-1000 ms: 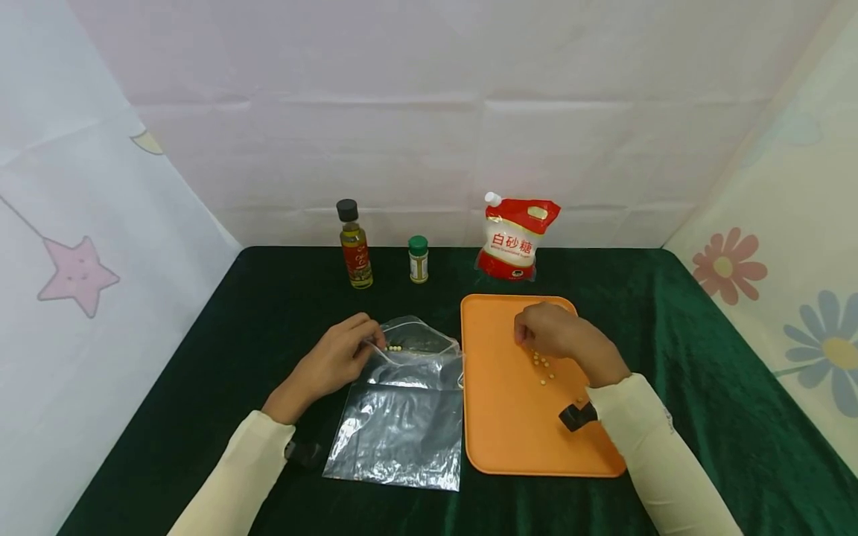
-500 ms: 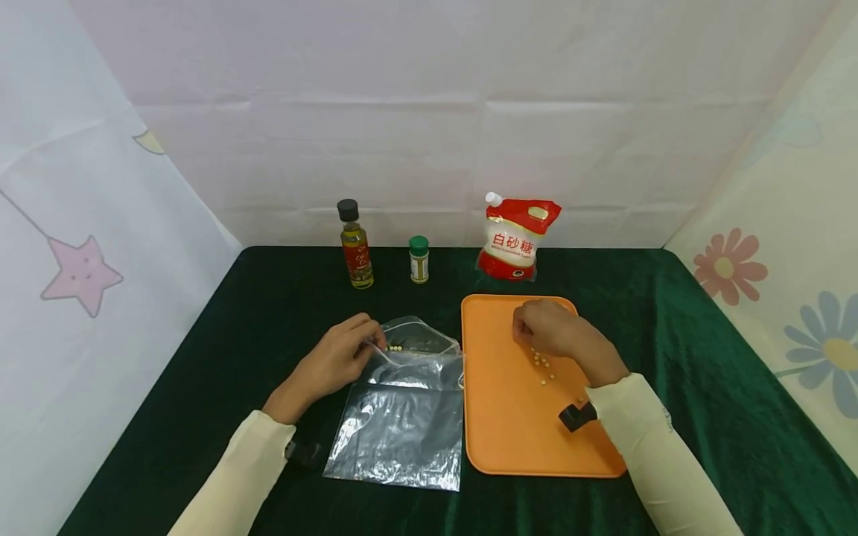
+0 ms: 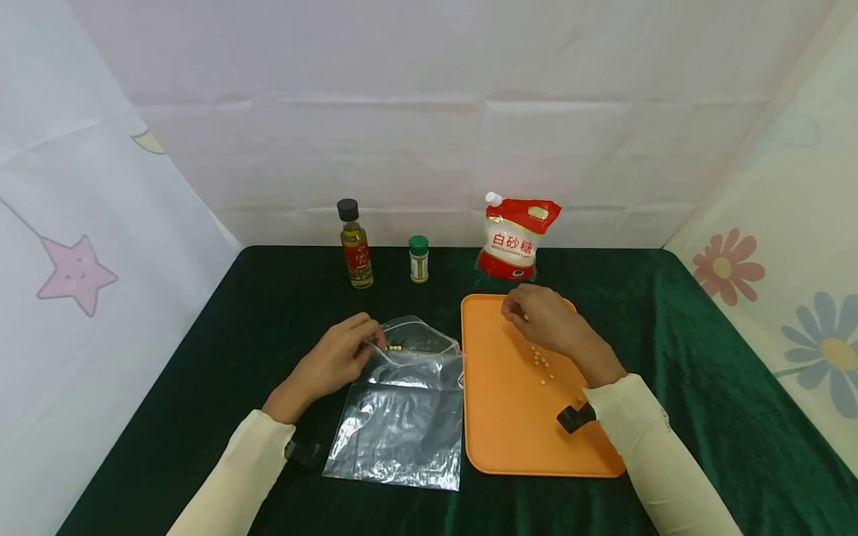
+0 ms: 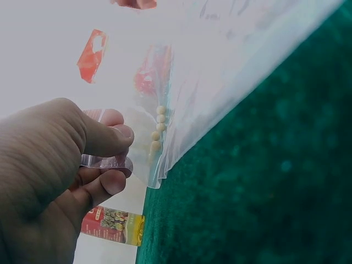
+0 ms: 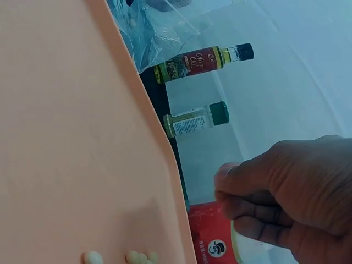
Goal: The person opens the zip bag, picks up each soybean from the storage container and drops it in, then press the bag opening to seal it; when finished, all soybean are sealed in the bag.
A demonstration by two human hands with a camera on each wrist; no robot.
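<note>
My left hand (image 3: 345, 348) pinches the rim of a clear zip bag (image 3: 402, 439), holding its mouth partly open. Several pale yellow soybeans (image 4: 160, 118) lie inside the bag, lined up in the left wrist view. Over the far part of the orange tray (image 3: 509, 439), my right hand (image 3: 550, 320) is raised with thumb and fingertips together. A small pale soybean (image 3: 526, 318) shows at those fingertips in the head view; the fingers mostly hide it in the right wrist view. More loose soybeans (image 3: 538, 357) lie on the tray below that hand.
Along the back of the green-covered table stand an olive oil bottle (image 3: 356, 249), a small green-capped jar (image 3: 418, 260) and a red sugar pouch (image 3: 515, 238). The bag lies against the tray's left edge. Cloth walls rise behind and at both sides.
My right hand has lifted from the tray surface and shifted slightly away and to the left, fingertips together. My left hand and the bag have stayed in place.
</note>
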